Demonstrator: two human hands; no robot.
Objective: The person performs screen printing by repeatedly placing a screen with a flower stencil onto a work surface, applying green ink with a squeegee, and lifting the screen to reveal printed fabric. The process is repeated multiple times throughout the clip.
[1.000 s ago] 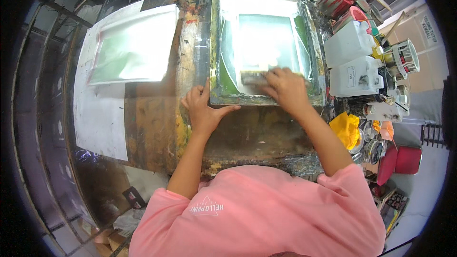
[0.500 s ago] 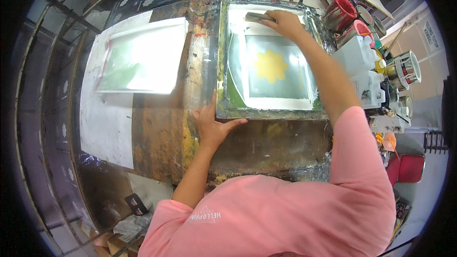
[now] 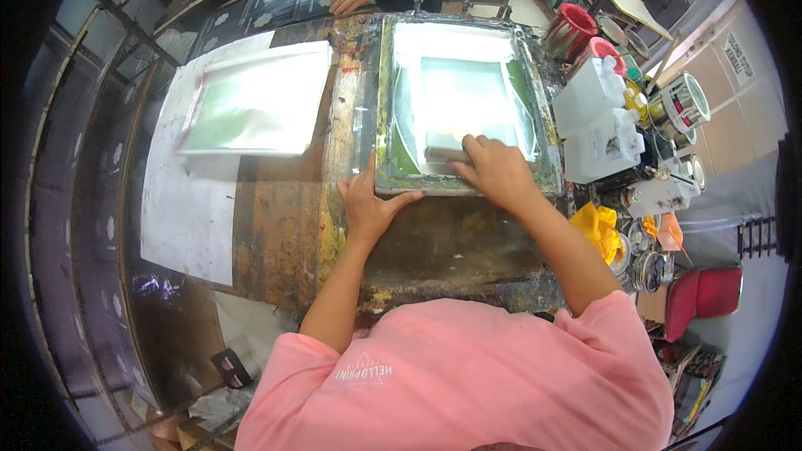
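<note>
On the paint-splotched worktable (image 3: 280, 225) (jugs (image 3: 603, 146) alongside) lies a framed screen (image 3: 464, 96).

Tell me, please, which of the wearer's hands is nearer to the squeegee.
Right: the right hand grips the squeegee, while the left hand is apart from it, at the near left corner of the frame.

One head-worn wide fisheye looks down from above at the nearby worktable (image 3: 280, 221).
</note>
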